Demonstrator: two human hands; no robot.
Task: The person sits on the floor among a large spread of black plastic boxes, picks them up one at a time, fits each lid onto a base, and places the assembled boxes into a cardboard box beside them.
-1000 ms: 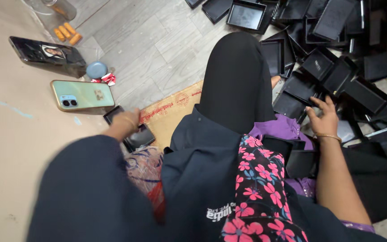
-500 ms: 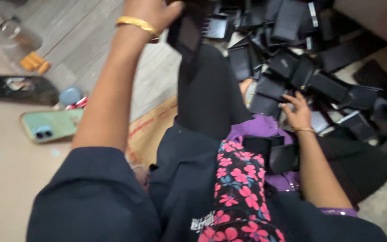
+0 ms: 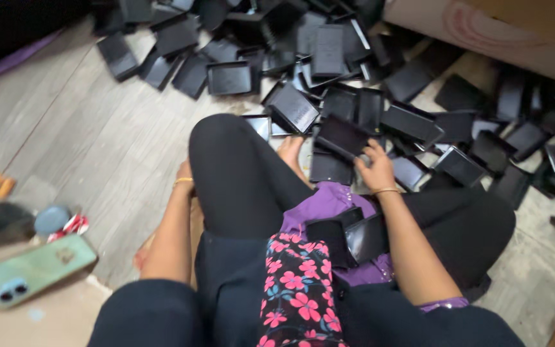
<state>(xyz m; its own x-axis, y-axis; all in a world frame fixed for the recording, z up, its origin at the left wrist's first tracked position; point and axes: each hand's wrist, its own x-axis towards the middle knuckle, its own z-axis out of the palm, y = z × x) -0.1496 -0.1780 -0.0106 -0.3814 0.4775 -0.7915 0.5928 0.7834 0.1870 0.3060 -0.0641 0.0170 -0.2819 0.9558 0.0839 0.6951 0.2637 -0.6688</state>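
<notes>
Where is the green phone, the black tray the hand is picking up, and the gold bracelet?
green phone (image 3: 33, 268), head view, middle of its back.
black tray (image 3: 342, 136), head view, its flat inside.
gold bracelet (image 3: 385, 191), head view, band on the right wrist.

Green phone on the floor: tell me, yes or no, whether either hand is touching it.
No: the green phone lies apart on the floor, the right hand holds a black tray, and the left hand is behind the knee.
</notes>
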